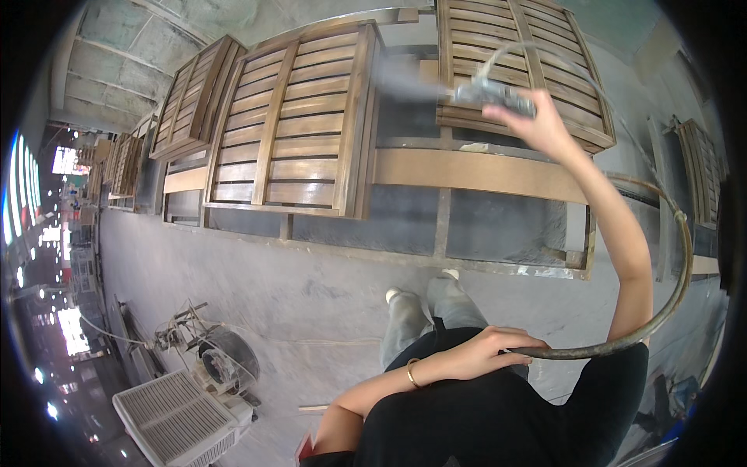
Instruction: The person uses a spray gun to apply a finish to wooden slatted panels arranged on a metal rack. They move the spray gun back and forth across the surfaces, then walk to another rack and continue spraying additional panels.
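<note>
Spray gun point(494, 95) up in right hand point(541, 128), above the rack point(366, 253), between the middle and right slatted wood panels point(299, 117) point(513, 39), back from the front edge.

Right fingers wrapped round the gun body; trigger finger blurred, can't tell how far pulled. Mist point(412, 82) trails left off the nozzle. Left hand point(494, 350) at the waist, fingers curled over the hose point(591, 352). Gun likely rigid, light-to-moderate, slick if wet: hold by handle, clear of nozzle. Hose should be bendy but springy, dragging on the wrist; support mid-loop, don't kink. Containers: no cup made out on the gun; white louvred box point(179, 416) and dark drum point(226, 358) on the floor, contents can't be told.
</note>
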Action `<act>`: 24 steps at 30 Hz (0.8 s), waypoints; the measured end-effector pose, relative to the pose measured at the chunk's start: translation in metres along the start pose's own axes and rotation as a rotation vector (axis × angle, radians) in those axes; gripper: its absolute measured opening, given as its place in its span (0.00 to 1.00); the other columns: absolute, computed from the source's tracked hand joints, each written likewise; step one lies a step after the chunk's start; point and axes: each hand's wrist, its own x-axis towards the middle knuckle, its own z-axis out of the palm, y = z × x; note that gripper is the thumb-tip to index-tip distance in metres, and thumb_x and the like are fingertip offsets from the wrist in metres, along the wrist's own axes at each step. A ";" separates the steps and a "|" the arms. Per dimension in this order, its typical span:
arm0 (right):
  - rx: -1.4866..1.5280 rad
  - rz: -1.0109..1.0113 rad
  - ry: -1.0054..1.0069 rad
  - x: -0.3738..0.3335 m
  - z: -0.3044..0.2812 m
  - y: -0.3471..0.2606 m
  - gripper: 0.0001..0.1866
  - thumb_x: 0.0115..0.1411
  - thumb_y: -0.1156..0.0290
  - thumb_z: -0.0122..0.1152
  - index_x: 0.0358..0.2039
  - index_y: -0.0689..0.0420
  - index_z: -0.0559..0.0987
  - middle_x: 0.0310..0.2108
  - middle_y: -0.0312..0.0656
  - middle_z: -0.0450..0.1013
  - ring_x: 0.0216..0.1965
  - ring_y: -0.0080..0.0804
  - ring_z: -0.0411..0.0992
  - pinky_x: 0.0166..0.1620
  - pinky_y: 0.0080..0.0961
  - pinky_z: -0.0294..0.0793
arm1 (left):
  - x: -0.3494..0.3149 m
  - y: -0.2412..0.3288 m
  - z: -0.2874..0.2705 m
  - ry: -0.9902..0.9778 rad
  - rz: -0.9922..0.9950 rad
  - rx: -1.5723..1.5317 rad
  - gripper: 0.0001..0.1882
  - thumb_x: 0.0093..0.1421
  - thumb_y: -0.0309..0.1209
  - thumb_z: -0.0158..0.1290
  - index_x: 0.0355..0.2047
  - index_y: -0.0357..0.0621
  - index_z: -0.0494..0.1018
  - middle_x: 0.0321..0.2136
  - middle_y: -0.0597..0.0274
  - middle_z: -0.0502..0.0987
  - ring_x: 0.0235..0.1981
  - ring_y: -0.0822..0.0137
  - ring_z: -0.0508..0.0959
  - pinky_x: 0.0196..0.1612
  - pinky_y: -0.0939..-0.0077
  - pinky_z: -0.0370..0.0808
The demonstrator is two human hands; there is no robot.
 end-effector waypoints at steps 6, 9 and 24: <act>-0.006 -0.488 -0.330 -0.068 0.016 -0.003 0.18 0.51 0.63 0.73 0.37 0.62 0.82 0.27 0.40 0.80 0.27 0.20 0.73 0.33 0.20 0.72 | 0.011 -0.005 0.008 -0.072 -0.017 -0.021 0.18 0.58 0.26 0.56 0.50 0.38 0.73 0.38 0.54 0.78 0.39 0.56 0.78 0.44 0.67 0.74; 0.048 -0.474 -0.434 -0.071 0.015 -0.010 0.18 0.50 0.64 0.74 0.37 0.63 0.82 0.27 0.41 0.80 0.26 0.19 0.72 0.32 0.20 0.72 | 0.013 -0.007 0.010 -0.046 -0.018 -0.005 0.19 0.58 0.26 0.56 0.51 0.38 0.73 0.38 0.54 0.78 0.39 0.56 0.77 0.44 0.66 0.74; -0.070 -0.352 0.425 0.033 0.004 -0.025 0.15 0.57 0.63 0.67 0.38 0.61 0.83 0.18 0.37 0.73 0.21 0.18 0.65 0.28 0.22 0.68 | -0.011 0.011 -0.025 0.058 0.002 0.077 0.16 0.57 0.21 0.54 0.48 0.35 0.75 0.38 0.53 0.78 0.38 0.57 0.78 0.42 0.68 0.75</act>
